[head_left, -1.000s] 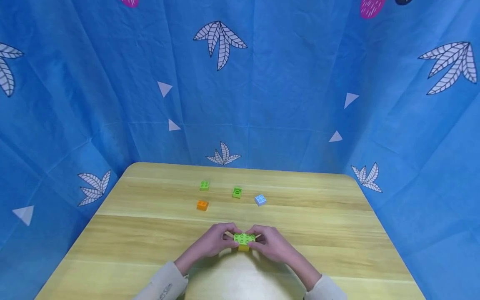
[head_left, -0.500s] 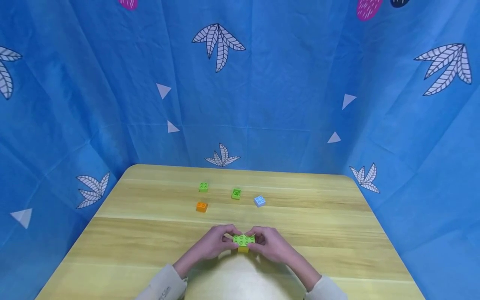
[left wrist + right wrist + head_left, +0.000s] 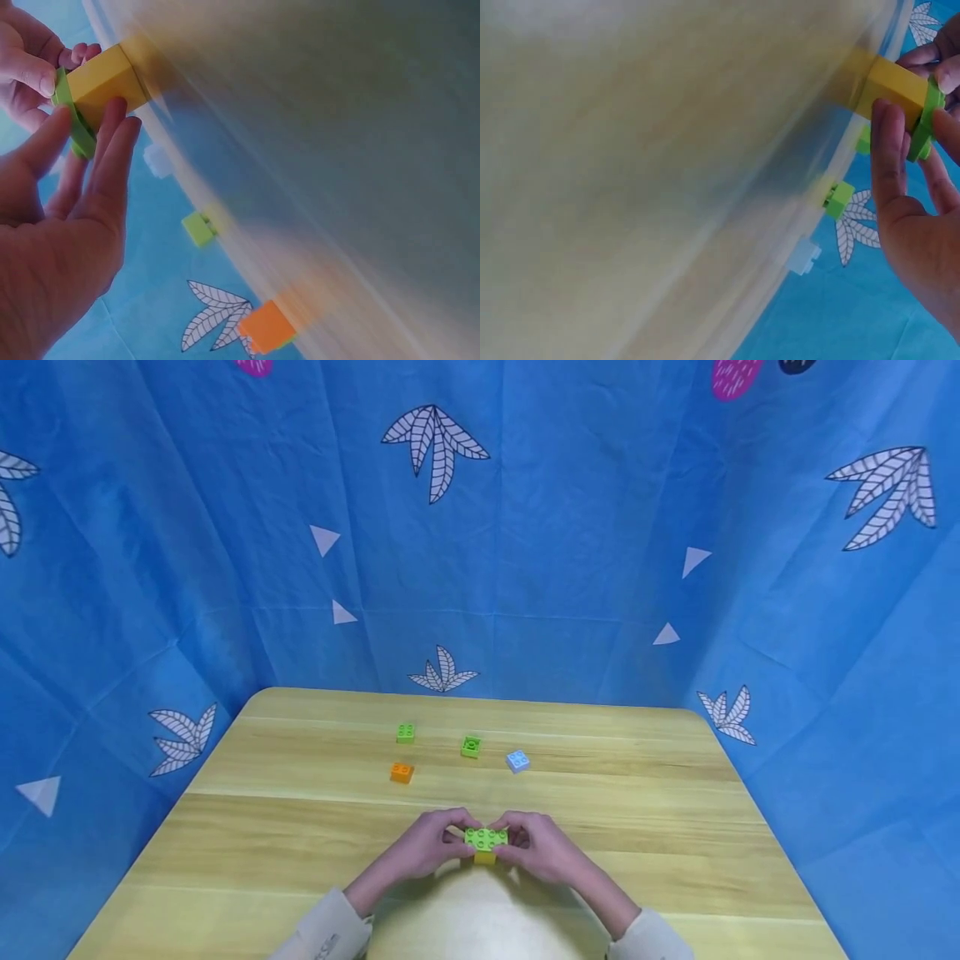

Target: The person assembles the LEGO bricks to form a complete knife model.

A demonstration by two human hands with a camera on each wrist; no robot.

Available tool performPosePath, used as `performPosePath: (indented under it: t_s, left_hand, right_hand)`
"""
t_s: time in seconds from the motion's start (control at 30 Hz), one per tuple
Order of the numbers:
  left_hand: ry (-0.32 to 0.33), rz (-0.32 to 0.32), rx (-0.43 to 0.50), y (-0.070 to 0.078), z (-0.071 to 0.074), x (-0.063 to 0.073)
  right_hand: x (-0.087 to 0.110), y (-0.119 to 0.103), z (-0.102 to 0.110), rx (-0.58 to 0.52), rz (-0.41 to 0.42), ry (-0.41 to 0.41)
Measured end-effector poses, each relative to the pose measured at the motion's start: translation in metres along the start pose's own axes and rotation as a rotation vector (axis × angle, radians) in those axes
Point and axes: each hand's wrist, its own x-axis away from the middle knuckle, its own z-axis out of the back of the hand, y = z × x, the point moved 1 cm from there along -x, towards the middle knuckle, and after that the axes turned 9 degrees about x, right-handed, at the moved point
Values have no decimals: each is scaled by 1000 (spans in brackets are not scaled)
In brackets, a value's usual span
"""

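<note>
A flat lime-green toy building brick [image 3: 486, 838] sits on top of a yellow block [image 3: 484, 858] near the front middle of the table. My left hand [image 3: 433, 845] pinches the green brick's left end between thumb and fingers. At the other end, my right hand [image 3: 543, 850] does the same. The wrist views show the yellow block [image 3: 105, 84] standing on the tabletop, with fingers of both hands close along its sides. In the right wrist view the thin green brick [image 3: 925, 124] overhangs the block. Whether the two are pressed fully together I cannot tell.
Beyond the hands, small bricks lie apart on the wooden table [image 3: 637, 793]: an orange one [image 3: 402, 772], a green one [image 3: 406, 733], an upturned green one [image 3: 471, 747] and a light blue one [image 3: 518, 761]. A blue patterned curtain [image 3: 570, 527] surrounds the table's back and sides.
Both hands keep their hold on the green brick and stay in place. Only the head view has shifted slightly; the loose bricks have not moved on the table.
</note>
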Motion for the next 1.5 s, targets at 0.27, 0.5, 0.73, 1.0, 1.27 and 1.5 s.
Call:
performPosePath:
  t_s: [0.27, 0.5, 0.73, 1.0, 1.27, 1.5]
  left_hand:
    - [12, -11, -17, 4, -1, 2]
    - [18, -11, -30, 6, -1, 2]
    - [13, -13, -27, 5, -1, 2]
    - [20, -10, -66, 5, -1, 3]
    - [21, 9, -69, 3, -4, 0]
    - [23, 5, -70, 2, -3, -1]
  right_hand:
    - [-6, -3, 8, -7, 16, -38]
    - [-8, 2, 10, -14, 21, -27]
    - [-8, 5, 14, -25, 6, -13]
    - [-31, 26, 25, 21, -105, 247]
    - [-65, 59, 34, 13, -278, 458]
    - [-85, 68, 33, 37, -340, 388]
